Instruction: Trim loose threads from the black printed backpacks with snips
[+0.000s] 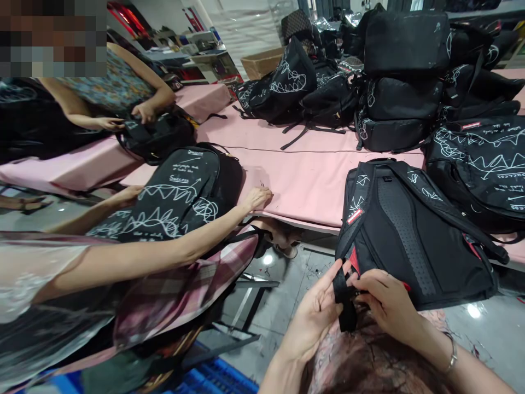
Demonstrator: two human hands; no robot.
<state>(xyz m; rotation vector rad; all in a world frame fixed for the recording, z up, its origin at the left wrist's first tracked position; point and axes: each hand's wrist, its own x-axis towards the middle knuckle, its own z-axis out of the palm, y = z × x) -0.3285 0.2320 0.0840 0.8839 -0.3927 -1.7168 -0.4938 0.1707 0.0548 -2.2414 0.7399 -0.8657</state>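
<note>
A black backpack (404,241) lies in front of me at the table's near edge, its padded back panel and shoulder straps facing up. At its lower left corner, my left hand (318,309) pinches a black webbing strap (348,314) between thumb and fingers. Close beside it, my right hand (383,298) has its fingers closed on the same strap, near what may be a buckle that the fingers mostly hide. A small red tab (354,260) shows on the backpack just above my hands.
The pink table (303,186) runs across the view. Stacked black backpacks (404,93) stand at the back, and a patterned one (484,164) lies at right. To the left, a co-worker's hand (258,198) rests by another backpack (184,191). Another person handles a black bag (159,134). Blue crates (217,377) are below.
</note>
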